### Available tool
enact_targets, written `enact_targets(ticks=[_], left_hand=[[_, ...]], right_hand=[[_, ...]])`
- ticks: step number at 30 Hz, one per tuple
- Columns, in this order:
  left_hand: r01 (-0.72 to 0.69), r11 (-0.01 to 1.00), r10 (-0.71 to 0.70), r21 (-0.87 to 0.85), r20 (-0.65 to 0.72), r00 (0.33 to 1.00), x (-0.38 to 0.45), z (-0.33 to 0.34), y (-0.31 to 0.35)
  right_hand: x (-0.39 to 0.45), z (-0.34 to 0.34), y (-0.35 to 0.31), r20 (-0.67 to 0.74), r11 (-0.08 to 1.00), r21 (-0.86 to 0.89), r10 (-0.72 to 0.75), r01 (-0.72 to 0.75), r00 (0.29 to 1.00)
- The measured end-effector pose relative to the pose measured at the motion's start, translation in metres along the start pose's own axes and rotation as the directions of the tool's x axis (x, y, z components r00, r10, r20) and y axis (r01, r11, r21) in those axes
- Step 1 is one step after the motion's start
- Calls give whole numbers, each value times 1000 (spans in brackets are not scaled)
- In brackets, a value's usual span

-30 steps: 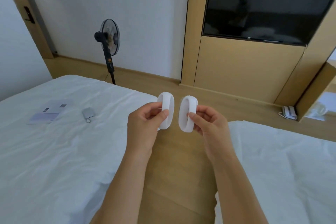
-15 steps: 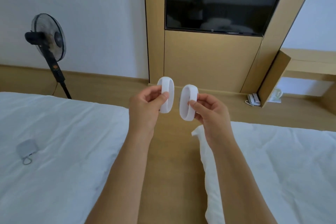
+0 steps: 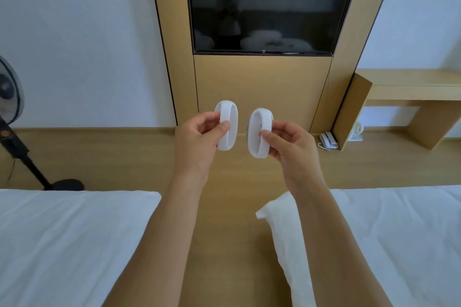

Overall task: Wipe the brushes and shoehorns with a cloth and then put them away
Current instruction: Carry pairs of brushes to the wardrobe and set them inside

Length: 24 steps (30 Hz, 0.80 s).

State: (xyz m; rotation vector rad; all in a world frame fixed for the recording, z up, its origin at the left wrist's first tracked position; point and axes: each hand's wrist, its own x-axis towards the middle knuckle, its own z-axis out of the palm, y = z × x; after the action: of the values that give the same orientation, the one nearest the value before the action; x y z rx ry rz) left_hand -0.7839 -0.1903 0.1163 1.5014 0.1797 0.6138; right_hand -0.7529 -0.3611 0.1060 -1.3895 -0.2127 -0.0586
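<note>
Brushes (image 3: 227,125) (image 3: 259,133) stay pinched in left hand (image 3: 197,142) and right hand (image 3: 290,148), now farther apart.

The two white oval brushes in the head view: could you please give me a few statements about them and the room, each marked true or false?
1. The left hand holds one white brush. True.
2. The two brushes touch each other. False: a gap separates the left one from the right brush.
3. The right hand is empty. False: it pinches the right brush.
4. A fan stands on the floor at the left. True.
5. A cloth is draped over the brushes. False: no cloth shows on them.
</note>
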Motion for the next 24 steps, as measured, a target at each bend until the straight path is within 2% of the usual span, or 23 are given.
enact_targets(ticks=[4, 11, 19, 24], left_hand=[[-43, 998, 43, 34, 0, 999, 59, 18, -5], [-213, 967, 213, 142, 17, 977, 169, 54, -11], [-281, 943, 299, 178, -84, 950, 286, 96, -18], [-245, 951, 274, 189, -150, 950, 343, 95, -42]], right_hand=[[65, 12, 4, 18, 999, 23, -34, 33, 999], [203, 22, 9, 118, 994, 42, -106, 102, 987], [358, 34, 9, 252, 989, 82, -140, 123, 958], [426, 56, 25, 299, 987, 114, -140, 110, 944]])
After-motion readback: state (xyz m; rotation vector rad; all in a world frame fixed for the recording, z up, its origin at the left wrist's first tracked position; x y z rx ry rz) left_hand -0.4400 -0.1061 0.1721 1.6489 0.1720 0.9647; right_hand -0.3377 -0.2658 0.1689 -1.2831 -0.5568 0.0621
